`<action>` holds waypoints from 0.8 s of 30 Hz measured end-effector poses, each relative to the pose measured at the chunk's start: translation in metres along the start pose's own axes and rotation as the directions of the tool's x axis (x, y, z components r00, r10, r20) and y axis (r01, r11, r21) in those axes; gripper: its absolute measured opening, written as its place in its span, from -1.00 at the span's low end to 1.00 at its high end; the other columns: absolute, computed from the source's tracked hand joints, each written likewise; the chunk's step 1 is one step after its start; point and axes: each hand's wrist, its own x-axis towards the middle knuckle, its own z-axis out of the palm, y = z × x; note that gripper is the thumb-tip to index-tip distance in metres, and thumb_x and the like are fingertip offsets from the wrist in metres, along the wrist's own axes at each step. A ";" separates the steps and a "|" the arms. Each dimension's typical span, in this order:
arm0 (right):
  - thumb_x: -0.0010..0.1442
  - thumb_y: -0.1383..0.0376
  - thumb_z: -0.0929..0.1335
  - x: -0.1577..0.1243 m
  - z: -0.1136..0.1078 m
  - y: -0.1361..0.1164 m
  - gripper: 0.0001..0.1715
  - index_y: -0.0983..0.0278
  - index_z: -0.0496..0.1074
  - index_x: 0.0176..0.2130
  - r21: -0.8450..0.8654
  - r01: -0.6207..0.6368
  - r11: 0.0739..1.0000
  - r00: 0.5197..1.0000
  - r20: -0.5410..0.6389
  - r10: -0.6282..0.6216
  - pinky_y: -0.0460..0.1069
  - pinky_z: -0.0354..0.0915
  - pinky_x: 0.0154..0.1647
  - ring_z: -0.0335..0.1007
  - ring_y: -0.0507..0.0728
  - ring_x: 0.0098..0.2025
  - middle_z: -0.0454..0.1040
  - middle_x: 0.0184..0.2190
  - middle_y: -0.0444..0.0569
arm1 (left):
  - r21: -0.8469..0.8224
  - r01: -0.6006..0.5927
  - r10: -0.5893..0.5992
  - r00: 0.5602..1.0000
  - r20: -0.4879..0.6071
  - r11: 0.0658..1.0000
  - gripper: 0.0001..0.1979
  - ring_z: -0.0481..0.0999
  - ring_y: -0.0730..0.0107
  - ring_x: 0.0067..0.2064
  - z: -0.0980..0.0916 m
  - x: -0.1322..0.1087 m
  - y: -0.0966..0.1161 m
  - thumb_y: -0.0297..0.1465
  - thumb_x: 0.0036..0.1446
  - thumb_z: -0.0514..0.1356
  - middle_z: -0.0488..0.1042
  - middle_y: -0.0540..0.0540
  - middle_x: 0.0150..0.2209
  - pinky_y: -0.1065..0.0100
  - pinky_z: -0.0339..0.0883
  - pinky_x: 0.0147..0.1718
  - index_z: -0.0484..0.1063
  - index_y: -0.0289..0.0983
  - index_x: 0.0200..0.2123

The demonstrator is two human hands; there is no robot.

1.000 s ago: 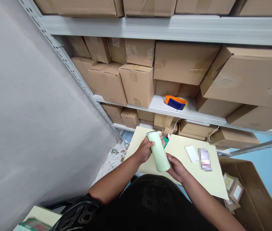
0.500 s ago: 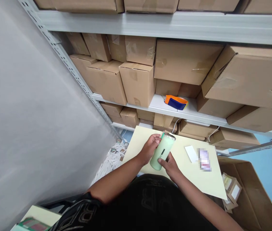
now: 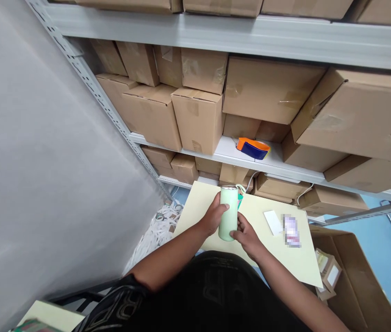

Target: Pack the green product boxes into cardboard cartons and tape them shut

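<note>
Holding a light green bottle (image 3: 228,214) straight up (silver rim on top) with both hands, gripped on its left side by the left hand (image 3: 212,219) and pinched near its bottom by the right hand (image 3: 245,235). Kept just above the pale yellow table (image 3: 292,263), with a small white card (image 3: 272,222) lying flat a little to the right. Farther back, an orange and blue tape holder (image 3: 253,147) on the grey shelf (image 3: 278,162) among brown boxes (image 3: 198,120), and a big open box (image 3: 357,276) down beside the table on the right.
</note>
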 end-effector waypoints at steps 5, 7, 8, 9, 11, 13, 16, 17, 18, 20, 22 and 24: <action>-0.08 0.10 0.61 0.005 -0.002 0.010 -0.05 0.14 0.22 0.19 -0.241 0.014 0.971 0.962 -0.261 -0.079 0.18 0.38 0.04 0.42 0.30 0.04 0.46 0.07 0.07 | 0.162 -0.036 0.052 0.994 -0.093 0.986 -0.29 0.50 0.08 0.05 -0.005 0.001 0.004 -0.23 0.00 0.46 0.49 -0.22 0.04 0.15 0.34 0.04 0.29 -0.23 0.18; -0.03 0.05 0.58 0.006 -0.005 0.009 -0.12 0.15 0.25 0.17 -0.220 0.007 0.975 0.963 -0.262 -0.066 0.18 0.40 0.02 0.43 0.30 0.03 0.48 0.03 0.07 | 0.129 -0.023 0.040 0.991 -0.130 0.991 -0.37 0.51 0.10 0.05 -0.005 0.001 0.003 -0.26 0.04 0.42 0.51 -0.22 0.02 0.15 0.34 0.04 0.29 -0.23 0.14; 0.04 0.02 0.55 0.006 -0.006 0.008 -0.19 0.16 0.27 0.17 -0.178 0.008 0.984 0.973 -0.224 -0.049 0.18 0.40 0.03 0.43 0.30 0.04 0.49 0.03 0.06 | 0.111 -0.015 0.031 0.988 -0.148 0.994 -0.42 0.52 0.11 0.03 -0.005 0.001 0.002 -0.28 0.08 0.38 0.53 -0.21 0.01 0.16 0.34 0.03 0.30 -0.23 0.13; 0.10 0.01 0.51 0.006 -0.006 0.006 -0.25 0.16 0.29 0.17 -0.132 0.007 0.991 0.984 -0.175 -0.030 0.18 0.39 0.05 0.44 0.30 0.05 0.50 0.03 0.06 | 0.099 -0.008 0.024 0.986 -0.162 0.995 -0.47 0.53 0.12 0.02 -0.004 0.000 0.001 -0.28 0.11 0.33 0.54 -0.20 0.01 0.16 0.35 0.01 0.30 -0.22 0.13; 0.14 0.01 0.47 0.006 -0.004 0.004 -0.33 0.17 0.33 0.16 -0.079 -0.003 0.997 0.995 -0.096 -0.004 0.18 0.38 0.07 0.44 0.30 0.07 0.52 0.04 0.04 | 0.100 0.002 0.014 0.988 -0.157 0.995 -0.54 0.53 0.12 0.00 -0.002 -0.002 -0.002 -0.26 0.18 0.25 0.54 -0.18 0.02 0.15 0.36 -0.02 0.32 -0.21 0.13; 0.09 0.02 0.51 0.006 -0.001 0.004 -0.30 0.16 0.34 0.14 -0.128 -0.001 0.992 0.994 -0.111 -0.014 0.17 0.39 0.04 0.46 0.31 0.05 0.53 0.03 0.03 | 0.163 -0.005 0.024 0.993 -0.117 0.987 -0.55 0.52 0.10 0.00 0.000 -0.005 -0.006 -0.22 0.20 0.24 0.54 -0.17 0.02 0.14 0.36 -0.02 0.35 -0.21 0.14; -0.03 0.01 0.58 0.005 -0.001 0.007 -0.18 0.14 0.32 0.13 -0.377 -0.031 0.926 0.968 -0.241 -0.065 0.19 0.40 -0.04 0.47 0.31 -0.05 0.55 -0.05 0.02 | 0.305 -0.015 0.046 0.995 -0.094 0.952 -0.42 0.51 0.05 0.01 0.000 -0.009 -0.010 -0.18 0.09 0.38 0.53 -0.18 0.00 0.16 0.36 -0.04 0.37 -0.23 0.14; -0.03 0.01 0.58 0.003 -0.002 0.007 -0.19 0.14 0.33 0.13 -0.465 -0.050 0.884 0.963 -0.258 -0.081 0.20 0.40 -0.06 0.47 0.31 -0.08 0.55 -0.07 0.01 | 0.334 -0.007 0.041 0.995 -0.096 0.943 -0.38 0.51 0.05 0.00 -0.001 -0.010 -0.012 -0.19 0.05 0.42 0.53 -0.17 -0.02 0.17 0.37 -0.06 0.37 -0.24 0.14; 0.00 0.00 0.57 0.002 -0.004 0.007 -0.21 0.14 0.34 0.12 -0.537 -0.054 0.842 0.963 -0.252 -0.099 0.21 0.39 -0.06 0.46 0.31 -0.09 0.54 -0.09 0.01 | 0.349 0.000 0.038 0.994 -0.101 0.937 -0.37 0.51 0.06 -0.03 -0.002 -0.010 -0.013 -0.19 0.04 0.43 0.53 -0.17 -0.04 0.18 0.37 -0.08 0.37 -0.25 0.13; 0.09 -0.01 0.53 -0.002 -0.008 0.003 -0.29 0.14 0.36 0.14 -0.619 -0.006 0.786 0.964 -0.211 -0.159 0.24 0.38 0.00 0.45 0.33 -0.04 0.51 -0.03 0.05 | 0.355 0.001 0.044 0.992 -0.119 0.935 -0.41 0.52 0.10 -0.07 -0.006 -0.010 -0.016 -0.23 0.07 0.40 0.53 -0.15 -0.08 0.18 0.37 -0.10 0.35 -0.25 0.13; 0.17 0.01 0.48 -0.005 -0.012 -0.005 -0.31 0.14 0.34 0.20 -0.640 0.070 0.765 0.943 -0.208 -0.261 0.28 0.34 0.09 0.41 0.35 0.07 0.45 0.09 0.10 | 0.354 -0.010 0.064 0.988 -0.142 0.935 -0.45 0.51 0.12 -0.08 -0.009 -0.010 -0.020 -0.29 0.07 0.36 0.52 -0.13 -0.08 0.19 0.36 -0.09 0.33 -0.25 0.11; 0.20 0.03 0.46 -0.004 -0.015 -0.014 -0.29 0.12 0.31 0.26 -0.615 0.123 0.779 0.910 -0.243 -0.335 0.30 0.30 0.17 0.36 0.36 0.16 0.40 0.17 0.13 | 0.311 -0.010 0.053 0.990 -0.130 0.950 -0.49 0.49 0.13 -0.08 -0.012 -0.010 -0.022 -0.34 0.05 0.32 0.51 -0.13 -0.09 0.19 0.35 -0.08 0.34 -0.26 0.08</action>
